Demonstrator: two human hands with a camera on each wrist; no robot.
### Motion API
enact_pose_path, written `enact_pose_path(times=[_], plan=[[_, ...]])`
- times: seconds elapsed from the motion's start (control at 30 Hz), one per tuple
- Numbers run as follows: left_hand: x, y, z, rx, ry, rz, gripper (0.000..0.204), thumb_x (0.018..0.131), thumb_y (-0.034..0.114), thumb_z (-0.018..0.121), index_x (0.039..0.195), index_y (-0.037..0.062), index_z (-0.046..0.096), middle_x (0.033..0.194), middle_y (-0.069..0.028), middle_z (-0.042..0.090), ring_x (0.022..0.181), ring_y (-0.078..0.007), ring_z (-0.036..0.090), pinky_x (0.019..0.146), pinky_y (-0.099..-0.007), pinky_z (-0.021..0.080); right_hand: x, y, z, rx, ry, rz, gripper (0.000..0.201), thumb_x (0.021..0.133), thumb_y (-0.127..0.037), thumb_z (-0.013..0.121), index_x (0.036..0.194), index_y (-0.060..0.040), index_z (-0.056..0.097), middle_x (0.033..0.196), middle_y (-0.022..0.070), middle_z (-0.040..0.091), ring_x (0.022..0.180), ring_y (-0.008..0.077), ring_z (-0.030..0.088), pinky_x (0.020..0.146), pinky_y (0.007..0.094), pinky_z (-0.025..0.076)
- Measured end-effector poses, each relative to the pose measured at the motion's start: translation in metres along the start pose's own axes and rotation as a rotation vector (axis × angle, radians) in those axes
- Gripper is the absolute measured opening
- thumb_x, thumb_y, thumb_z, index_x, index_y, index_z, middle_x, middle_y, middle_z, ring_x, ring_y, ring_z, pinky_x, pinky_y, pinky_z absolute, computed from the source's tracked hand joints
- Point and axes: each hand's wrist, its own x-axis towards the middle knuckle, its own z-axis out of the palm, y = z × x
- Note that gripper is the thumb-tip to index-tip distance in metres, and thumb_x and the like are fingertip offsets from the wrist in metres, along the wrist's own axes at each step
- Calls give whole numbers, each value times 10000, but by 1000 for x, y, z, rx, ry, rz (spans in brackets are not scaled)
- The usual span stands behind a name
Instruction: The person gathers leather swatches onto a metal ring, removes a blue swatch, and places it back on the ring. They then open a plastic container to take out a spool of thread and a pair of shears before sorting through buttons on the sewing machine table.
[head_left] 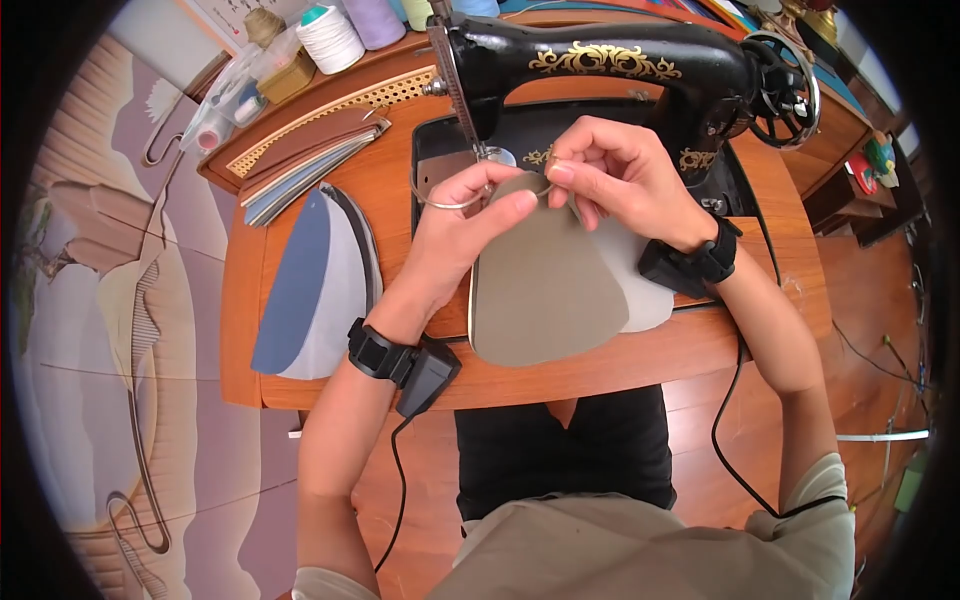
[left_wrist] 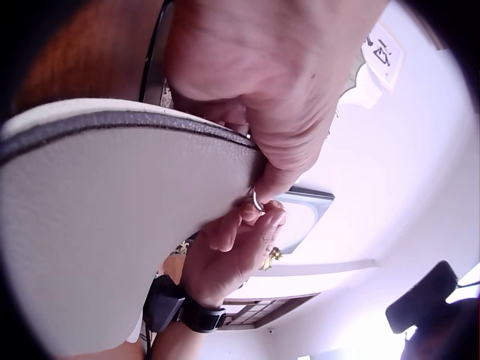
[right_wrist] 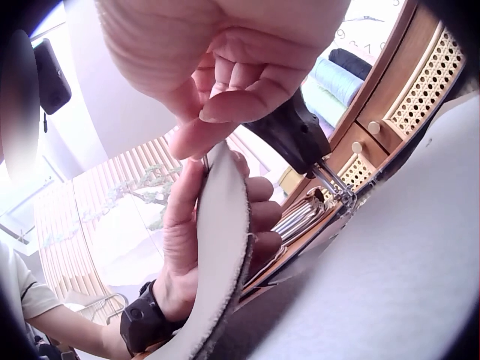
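Note:
My left hand [head_left: 455, 225] holds the narrow tip of a stack of leather-like pieces between thumb and fingers. The front piece [head_left: 545, 280] is olive-brown, with a pale grey one [head_left: 648, 295] showing behind it. A thin metal ring [head_left: 450, 206] curves out beside the left fingers. In the left wrist view, a bit of the metal ring [left_wrist: 257, 199] shows between the two hands. My right hand [head_left: 612, 175] pinches the ring by the tip of the stack with thumb and forefinger. The fingertips partly hide the ring there.
Behind the hands stands a black sewing machine [head_left: 620, 70] with gold ornament. Left on the wooden table [head_left: 400, 390] lie a blue and grey stack of pieces [head_left: 300, 290] and folded swatches [head_left: 310, 170]. Thread spools [head_left: 330, 40] line the back shelf. Cables hang from both wrist cameras.

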Motion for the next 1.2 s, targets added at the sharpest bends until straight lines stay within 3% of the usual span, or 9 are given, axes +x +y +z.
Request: enact_pose_path(times=[0.17, 0.37, 0.57, 0.77, 1.03, 1.2], plan=[[1, 1, -3, 28, 17, 19, 227, 885, 179, 707, 1032, 22, 636, 893, -6, 649, 787, -53, 596, 692, -209, 486, 1, 2, -1, 29, 6, 37, 88, 949, -98, 597, 921, -16, 586, 769, 58, 671, 532, 44, 561, 465, 175, 422], [2, -2, -2, 19, -3, -98, 278, 921, 250, 667, 1069, 17, 635, 905, -10, 659, 786, -45, 603, 678, -196, 490, 2, 2, -1, 24, -2, 12, 83, 951, -98, 594, 924, -19, 586, 771, 56, 673, 533, 44, 560, 465, 176, 413], [3, -4, -2, 11, -17, -46, 272, 950, 256, 625, 1077, 15, 634, 895, -5, 657, 758, -33, 598, 646, -183, 487, 1, -1, 1, 31, -22, 42, 114, 946, -120, 610, 904, -17, 587, 759, 30, 668, 538, 43, 544, 506, 178, 424], [3, -4, -2, 64, 3, -33, 247, 949, 220, 624, 1083, 13, 636, 901, -11, 667, 763, -33, 608, 651, -182, 489, 0, -2, 0, 23, -22, 61, 114, 947, -122, 607, 903, -19, 589, 746, 25, 659, 535, 40, 535, 501, 178, 415], [5, -5, -1, 28, 4, 58, 309, 912, 35, 629, 1209, -18, 557, 1073, -82, 680, 939, -84, 632, 778, -207, 517, 1, 0, 0, 26, -26, 51, 110, 942, -121, 614, 905, -20, 593, 752, 26, 661, 543, 38, 539, 508, 176, 417], [4, -5, -1, 58, 11, 61, 295, 909, 11, 621, 1196, -22, 562, 1052, -78, 687, 925, -83, 638, 774, -207, 518, 1, -1, 2, 12, -81, 44, 90, 933, -107, 620, 924, -19, 608, 773, 29, 670, 554, 36, 546, 520, 173, 429]])
